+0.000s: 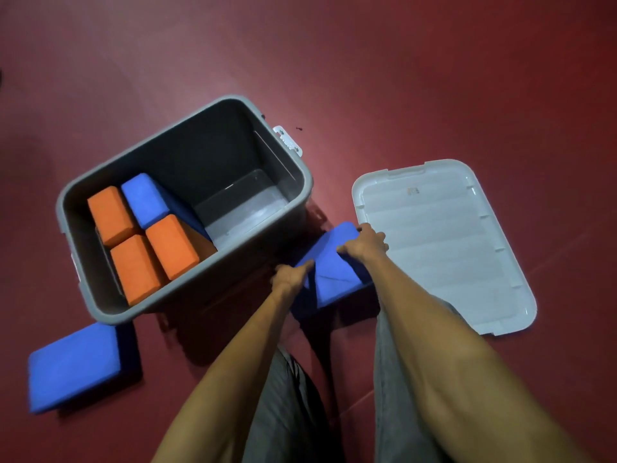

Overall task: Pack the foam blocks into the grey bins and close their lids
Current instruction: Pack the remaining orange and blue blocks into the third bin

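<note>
**Blue block held in both hands beside the half-filled bin**

The blue block [337,272] sits low between the bin and the lid, broad face up, caught between two hands. The left hand [290,275] grips its near-left edge with fingers curled on the foam. The right hand [365,243] clasps the far-right end, fingers folded over the edge. The hands cover much of the block, so its long axis is hard to fix, though it seems to run from one hand to the other. Whether it rests on the floor [434,78] or is just clear of it, I cannot tell.

The bin [187,162] lies to the left of the block and beyond it, and the left hand is the nearer one to its wall. The right half of the bin shows bare bottom, and that open side is the one next to the block. So the move looks to be up, over the rim and down.

The foam is matte and soft-edged, with a crease on its top face. The bin is smooth grey plastic with rounded corners. Its left half holds three orange blocks [133,262] and a blue one [143,198], all on end and packed tight.

The lid [444,245], pale and ribbed, lies flat on the floor to the right, touching the right hand. Another blue block [73,365] lies on the floor by the bin's near-left corner.
</note>
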`<state>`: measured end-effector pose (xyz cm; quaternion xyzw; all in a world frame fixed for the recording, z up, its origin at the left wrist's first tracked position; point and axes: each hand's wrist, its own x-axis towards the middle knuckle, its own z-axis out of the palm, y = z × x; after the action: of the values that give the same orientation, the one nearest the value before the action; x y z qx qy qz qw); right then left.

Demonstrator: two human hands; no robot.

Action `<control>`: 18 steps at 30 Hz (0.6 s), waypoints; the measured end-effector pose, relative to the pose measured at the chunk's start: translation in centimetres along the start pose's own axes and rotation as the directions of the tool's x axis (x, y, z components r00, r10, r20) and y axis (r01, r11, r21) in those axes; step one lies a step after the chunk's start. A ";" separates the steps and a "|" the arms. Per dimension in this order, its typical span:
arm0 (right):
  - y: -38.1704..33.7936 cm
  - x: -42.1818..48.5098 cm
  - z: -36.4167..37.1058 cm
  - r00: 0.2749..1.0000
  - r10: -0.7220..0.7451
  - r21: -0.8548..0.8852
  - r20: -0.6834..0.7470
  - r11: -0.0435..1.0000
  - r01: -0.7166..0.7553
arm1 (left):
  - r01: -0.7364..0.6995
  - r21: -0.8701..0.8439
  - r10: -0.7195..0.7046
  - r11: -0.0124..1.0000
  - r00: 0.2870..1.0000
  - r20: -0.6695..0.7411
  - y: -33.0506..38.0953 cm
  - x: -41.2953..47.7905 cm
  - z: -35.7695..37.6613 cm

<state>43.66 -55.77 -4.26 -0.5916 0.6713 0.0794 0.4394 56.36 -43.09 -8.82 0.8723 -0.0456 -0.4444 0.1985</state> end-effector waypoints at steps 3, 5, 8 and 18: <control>-1.6 -1.5 -3.4 0.994 -0.106 0.012 0.025 0.994 0.106 | 0.003 -0.162 -0.007 0.987 1.000 -0.024 2.1 -2.6 -0.3; -2.5 -2.8 -5.9 0.987 -0.162 -0.060 0.014 0.985 0.163 | -0.001 -0.268 -0.001 0.963 1.000 -0.008 2.9 -4.3 -0.5; -4.7 -5.5 -9.4 0.967 -0.253 -0.132 -0.011 0.959 0.249 | 0.007 -0.420 0.032 0.908 0.996 0.085 4.3 -7.1 -1.3; -14.7 -18.8 -15.8 0.800 -0.585 -0.283 -0.134 0.796 0.535 | -0.151 -0.612 0.292 0.776 0.947 0.137 7.3 -11.3 -7.4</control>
<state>46.91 -56.28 24.23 -0.8164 0.4940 -0.0417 0.2962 56.15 -44.62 6.44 0.6985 -0.0293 -0.5051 0.5061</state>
